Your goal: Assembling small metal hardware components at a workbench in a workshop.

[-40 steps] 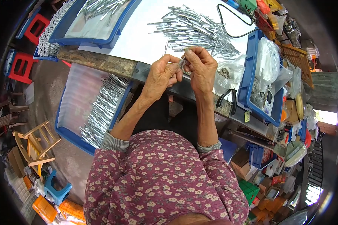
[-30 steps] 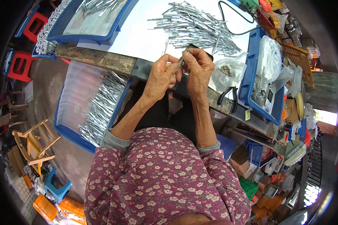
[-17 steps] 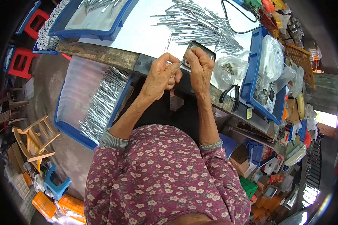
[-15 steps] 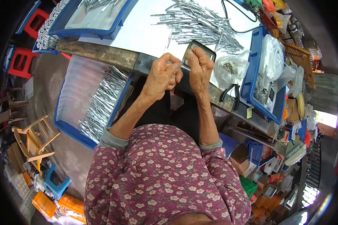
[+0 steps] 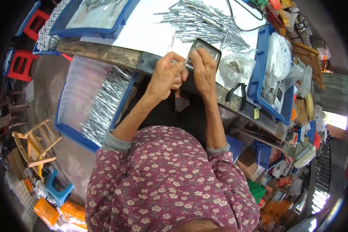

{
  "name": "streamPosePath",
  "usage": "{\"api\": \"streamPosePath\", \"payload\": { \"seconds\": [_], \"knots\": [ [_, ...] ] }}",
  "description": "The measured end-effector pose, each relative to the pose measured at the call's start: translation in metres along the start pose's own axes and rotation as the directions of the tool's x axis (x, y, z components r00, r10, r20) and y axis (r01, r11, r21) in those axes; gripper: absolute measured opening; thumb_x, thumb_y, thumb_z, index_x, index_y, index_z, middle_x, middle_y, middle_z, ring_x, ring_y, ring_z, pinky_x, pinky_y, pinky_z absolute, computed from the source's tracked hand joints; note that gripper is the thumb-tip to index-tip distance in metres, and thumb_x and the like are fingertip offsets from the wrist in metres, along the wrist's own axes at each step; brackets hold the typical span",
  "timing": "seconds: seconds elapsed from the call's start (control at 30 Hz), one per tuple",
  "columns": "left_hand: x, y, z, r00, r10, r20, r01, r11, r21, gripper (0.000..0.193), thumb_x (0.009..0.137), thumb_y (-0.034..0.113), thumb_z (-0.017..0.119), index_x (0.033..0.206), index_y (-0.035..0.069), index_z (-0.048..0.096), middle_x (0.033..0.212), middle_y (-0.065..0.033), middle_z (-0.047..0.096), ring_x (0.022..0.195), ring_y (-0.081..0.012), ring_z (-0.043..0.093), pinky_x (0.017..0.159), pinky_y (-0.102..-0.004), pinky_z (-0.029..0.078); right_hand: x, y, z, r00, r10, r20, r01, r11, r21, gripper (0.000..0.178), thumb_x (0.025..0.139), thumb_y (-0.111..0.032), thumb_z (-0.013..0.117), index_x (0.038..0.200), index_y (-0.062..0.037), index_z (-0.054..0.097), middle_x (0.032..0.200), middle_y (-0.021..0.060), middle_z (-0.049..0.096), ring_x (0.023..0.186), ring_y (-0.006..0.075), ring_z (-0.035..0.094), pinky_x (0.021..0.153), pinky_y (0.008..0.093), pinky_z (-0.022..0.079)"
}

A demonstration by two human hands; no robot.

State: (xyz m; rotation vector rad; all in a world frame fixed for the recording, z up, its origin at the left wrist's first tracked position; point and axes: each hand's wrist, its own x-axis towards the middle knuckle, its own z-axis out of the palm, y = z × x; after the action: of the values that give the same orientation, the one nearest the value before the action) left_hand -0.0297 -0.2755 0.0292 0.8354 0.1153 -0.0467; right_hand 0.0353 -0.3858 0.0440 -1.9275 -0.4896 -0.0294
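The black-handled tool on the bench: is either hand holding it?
No, the black-handled tool lies at the bench edge, apart from the left hand and right hand.

We see the right hand (image 5: 205, 74) sitting slightly nearer the body over the workbench than about a second ago, so the black-rimmed tray (image 5: 220, 53) of small grey pieces (image 5: 206, 47), then hidden behind it, shows now beyond it.

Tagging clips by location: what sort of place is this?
Probably a small hand-assembly workshop: a heap of slim metal pieces on the worktable, a blue bin of similar pieces near it, and what looks like black-handled pliers at the table's edge.
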Motion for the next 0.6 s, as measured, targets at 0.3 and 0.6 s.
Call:
{"api": "streamPosePath", "payload": {
  "seconds": [0.3, 0.6],
  "knots": [
    [0.006, 0.016, -0.014, 0.999, 0.023, -0.030, -0.021, 0.999, 0.048, 0.013, 0.090, 0.014, 0.046, 0.098, 0.005, 0.043, 0.062, -0.0058, 0.050, 0.042, -0.0004, 0.028, 0.035, -0.0142, 0.021, 0.006, 0.033, -0.045, 0.980, -0.016, -0.197, -0.033, 0.970, -0.240, 0.018, 0.085, -0.014, 0.048, 0.080, 0.0020, 0.057, 0.060, 0.0075, 0.052, 0.054, 0.0147, 0.048, 0.051, 0.0292, 0.039],
    [0.014, 0.018, -0.020, 0.999, -0.025, -0.033, 0.026, 0.999, 0.021, 0.013, 0.090, 0.012, 0.043, 0.098, 0.002, 0.042, 0.063, -0.0071, 0.050, 0.042, -0.0010, 0.028, 0.035, -0.0142, 0.021, 0.005, 0.039, -0.044, 0.984, -0.122, -0.126, 0.052, 0.889, -0.454, 0.007, 0.079, -0.005, 0.052, 0.080, 0.0015, 0.056, 0.075, 0.0187, 0.059, 0.067, 0.0345, 0.057, 0.060, 0.0391, 0.044]
  ]
}}
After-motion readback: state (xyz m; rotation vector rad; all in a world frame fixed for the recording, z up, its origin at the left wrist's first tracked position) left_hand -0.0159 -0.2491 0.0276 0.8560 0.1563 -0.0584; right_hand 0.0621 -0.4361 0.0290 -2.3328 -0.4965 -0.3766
